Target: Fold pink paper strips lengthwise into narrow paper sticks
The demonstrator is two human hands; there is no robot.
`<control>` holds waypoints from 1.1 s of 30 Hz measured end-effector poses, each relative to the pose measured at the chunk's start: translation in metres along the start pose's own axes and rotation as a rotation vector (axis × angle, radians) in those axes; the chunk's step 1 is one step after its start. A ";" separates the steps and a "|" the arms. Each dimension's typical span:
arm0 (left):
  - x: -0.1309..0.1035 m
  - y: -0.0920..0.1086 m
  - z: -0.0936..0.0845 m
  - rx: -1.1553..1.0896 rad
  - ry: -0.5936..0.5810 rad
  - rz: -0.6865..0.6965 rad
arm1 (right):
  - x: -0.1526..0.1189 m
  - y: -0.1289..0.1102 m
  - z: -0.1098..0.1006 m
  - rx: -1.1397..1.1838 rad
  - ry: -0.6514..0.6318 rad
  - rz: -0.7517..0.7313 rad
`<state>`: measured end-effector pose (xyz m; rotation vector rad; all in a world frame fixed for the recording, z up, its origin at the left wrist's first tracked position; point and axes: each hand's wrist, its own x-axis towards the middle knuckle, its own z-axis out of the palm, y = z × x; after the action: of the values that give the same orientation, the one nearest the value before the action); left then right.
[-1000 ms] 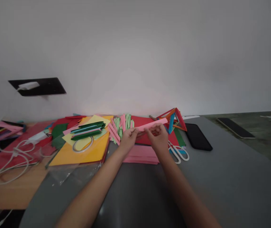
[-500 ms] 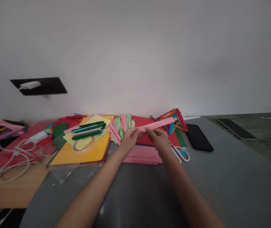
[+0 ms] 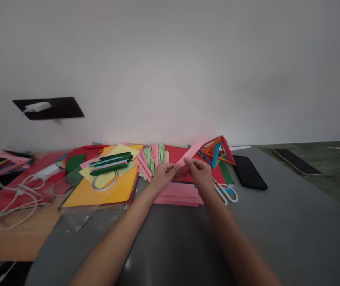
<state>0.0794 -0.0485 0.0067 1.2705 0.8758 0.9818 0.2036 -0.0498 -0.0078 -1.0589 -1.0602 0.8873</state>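
Observation:
A pink paper strip slants up to the right between my hands, over red paper. My left hand pinches its lower end. The fingers of my right hand are closed on the strip a little higher up. Pink sheets lie stacked on the dark grey table just below both hands. Folded pink and green strips rest behind my left hand. White-handled scissors lie beside my right wrist, partly covered by it.
A frame of red, orange and blue strips stands at the back right, near a black phone. To the left, a tape roll sits on yellow-orange sheets. White cables tangle farther left.
The pink strip has swung from nearly level to a steeper slant, its far end now higher and farther left. Both hands have barely shifted.

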 end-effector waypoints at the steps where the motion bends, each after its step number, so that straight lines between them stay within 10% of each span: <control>1: 0.000 0.000 0.000 0.012 -0.007 -0.018 | 0.001 0.000 -0.001 0.012 0.007 0.005; 33: 0.001 -0.002 -0.006 -0.020 -0.042 -0.076 | 0.002 -0.001 -0.003 -0.002 -0.112 0.087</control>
<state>0.0743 -0.0454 0.0039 1.2282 0.8729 0.8991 0.2065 -0.0490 -0.0069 -1.0737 -1.1153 1.0257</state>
